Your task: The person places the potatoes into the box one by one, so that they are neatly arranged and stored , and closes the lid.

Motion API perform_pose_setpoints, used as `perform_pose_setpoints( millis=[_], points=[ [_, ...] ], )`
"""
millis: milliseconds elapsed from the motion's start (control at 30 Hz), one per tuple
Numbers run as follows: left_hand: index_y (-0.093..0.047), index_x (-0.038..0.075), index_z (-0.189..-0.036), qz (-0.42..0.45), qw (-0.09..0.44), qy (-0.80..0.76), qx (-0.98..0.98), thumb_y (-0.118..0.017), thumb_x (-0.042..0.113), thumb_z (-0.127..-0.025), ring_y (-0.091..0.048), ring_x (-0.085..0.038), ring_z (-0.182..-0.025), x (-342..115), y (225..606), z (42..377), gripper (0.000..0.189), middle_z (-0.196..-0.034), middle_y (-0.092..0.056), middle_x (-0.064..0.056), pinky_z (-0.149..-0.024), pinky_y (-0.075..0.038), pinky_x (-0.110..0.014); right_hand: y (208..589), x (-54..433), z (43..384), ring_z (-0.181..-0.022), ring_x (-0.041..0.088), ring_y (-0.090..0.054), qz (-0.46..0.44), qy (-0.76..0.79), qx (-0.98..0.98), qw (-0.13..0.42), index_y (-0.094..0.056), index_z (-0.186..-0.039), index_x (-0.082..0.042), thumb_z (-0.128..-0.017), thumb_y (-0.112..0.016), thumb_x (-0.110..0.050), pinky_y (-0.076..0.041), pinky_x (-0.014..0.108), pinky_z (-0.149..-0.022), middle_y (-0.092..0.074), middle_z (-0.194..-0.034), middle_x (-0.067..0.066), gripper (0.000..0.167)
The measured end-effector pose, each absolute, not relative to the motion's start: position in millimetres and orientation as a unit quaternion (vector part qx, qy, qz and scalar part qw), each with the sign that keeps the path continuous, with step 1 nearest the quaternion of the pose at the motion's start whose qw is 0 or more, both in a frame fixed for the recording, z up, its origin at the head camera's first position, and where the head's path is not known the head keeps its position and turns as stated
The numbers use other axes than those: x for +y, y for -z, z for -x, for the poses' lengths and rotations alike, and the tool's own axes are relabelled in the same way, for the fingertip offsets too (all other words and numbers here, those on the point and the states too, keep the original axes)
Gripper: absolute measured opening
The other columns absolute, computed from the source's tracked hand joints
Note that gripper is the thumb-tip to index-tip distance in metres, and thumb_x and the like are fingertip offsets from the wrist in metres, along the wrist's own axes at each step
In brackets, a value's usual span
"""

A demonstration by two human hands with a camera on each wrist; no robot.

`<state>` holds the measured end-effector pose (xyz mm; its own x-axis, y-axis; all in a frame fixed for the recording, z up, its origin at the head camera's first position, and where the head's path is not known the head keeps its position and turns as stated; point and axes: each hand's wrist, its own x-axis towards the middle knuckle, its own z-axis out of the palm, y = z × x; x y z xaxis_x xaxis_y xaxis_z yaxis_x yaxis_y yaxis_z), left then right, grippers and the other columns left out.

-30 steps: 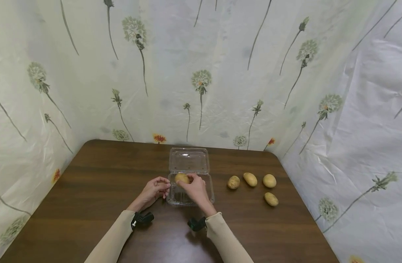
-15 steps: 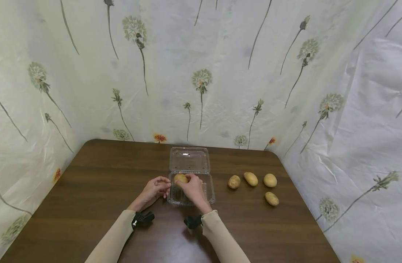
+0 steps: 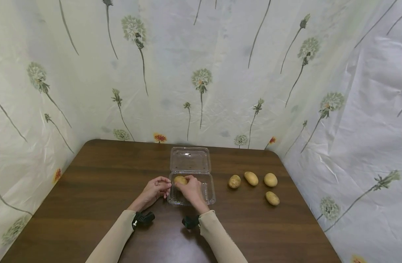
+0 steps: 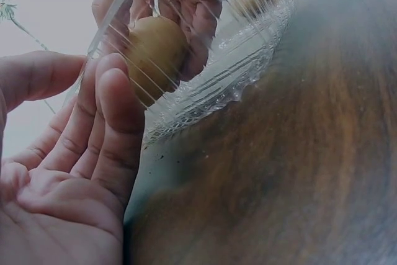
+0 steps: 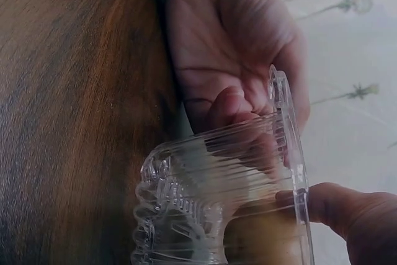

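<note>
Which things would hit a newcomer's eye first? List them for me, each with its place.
Probably first, the right hand holding a potato inside the open clear container at mid-table, with the left hand at the container's left edge. Next, four loose potatoes grouped on the dark table, to the right of the container. Behind it all, a pale dandelion-printed backdrop fills the head view's upper half.
</note>
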<state>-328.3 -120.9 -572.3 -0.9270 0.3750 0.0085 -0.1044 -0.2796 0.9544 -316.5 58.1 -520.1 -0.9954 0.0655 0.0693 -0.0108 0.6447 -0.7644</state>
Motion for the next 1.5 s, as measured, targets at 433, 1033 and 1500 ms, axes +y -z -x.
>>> perform_pose_setpoints(
  millis=[433, 1033, 1500],
  points=[
    [-0.051, 0.0, -0.107, -0.124, 0.155, -0.784, 0.588, -0.06, 0.01, -0.095, -0.058, -0.011, -0.065, -121.4, 572.6, 329.2, 0.019, -0.077, -0.063, -0.001, -0.056, -0.049, -0.023, 522.9, 58.1, 314.0, -0.079, 0.021, -0.056, -0.002, -0.418, -0.908, 0.03, -0.065, -0.111, 0.003, -0.077, -0.079, -0.033, -0.044, 0.029, -0.061, -0.07, -0.096, 0.013, 0.052],
    [-0.048, -0.004, -0.111, -0.124, 0.152, -0.783, 0.59, -0.059, 0.01, -0.096, -0.058, -0.011, -0.066, -123.0, 570.6, 327.7, 0.024, -0.08, -0.062, -0.002, -0.056, -0.049, -0.023, 520.1, 64.7, 309.8, -0.086, 0.026, -0.063, -0.052, -0.388, -0.92, 0.03, -0.069, -0.106, 0.003, -0.07, -0.079, -0.018, -0.05, 0.036, -0.073, -0.073, -0.093, 0.012, 0.042],
    [-0.051, 0.001, -0.107, -0.121, 0.154, -0.78, 0.594, -0.06, 0.011, -0.095, -0.057, -0.011, -0.065, -123.2, 570.9, 328.2, 0.018, -0.077, -0.061, -0.001, -0.056, -0.049, -0.024, 519.1, 64.6, 311.9, -0.086, 0.025, -0.064, -0.033, -0.387, -0.921, 0.01, -0.066, -0.109, 0.005, -0.071, -0.081, -0.021, -0.051, 0.037, -0.073, -0.071, -0.095, 0.015, 0.049]
  ],
)
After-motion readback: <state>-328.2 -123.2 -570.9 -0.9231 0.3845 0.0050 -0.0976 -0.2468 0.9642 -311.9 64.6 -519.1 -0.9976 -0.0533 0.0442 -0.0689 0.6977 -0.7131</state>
